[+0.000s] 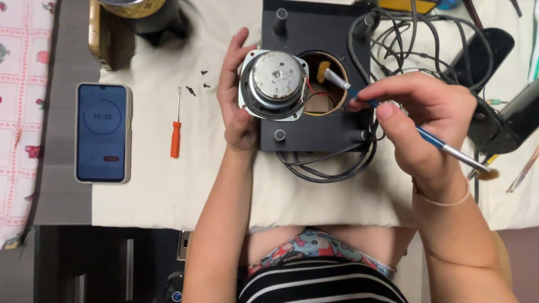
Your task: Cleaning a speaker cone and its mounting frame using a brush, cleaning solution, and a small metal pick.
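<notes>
Cream cloth covers the bench, with a patterned pink cloth at its far left edge. On the cream cloth, a phone lies face up with a timer on its screen; right of it, an orange-handled screwdriver, and just above that a few small dark screws loose on the fabric. My left hand is curled around the left rim of the speaker driver, which is lifted out and tilted magnet-up over the black panel, still tethered by red and black wires running into the round opening. My right hand pinches a blue-handled brush between thumb and fingers, bristles at the opening's edge. Black cables tangle over the panel's right side. Risks, as I judge them: the driver's weight on the short wires could tear a solder joint if my left grip shifts; the brush could snag those wires; the loose screws could roll off unnoticed.
</notes>
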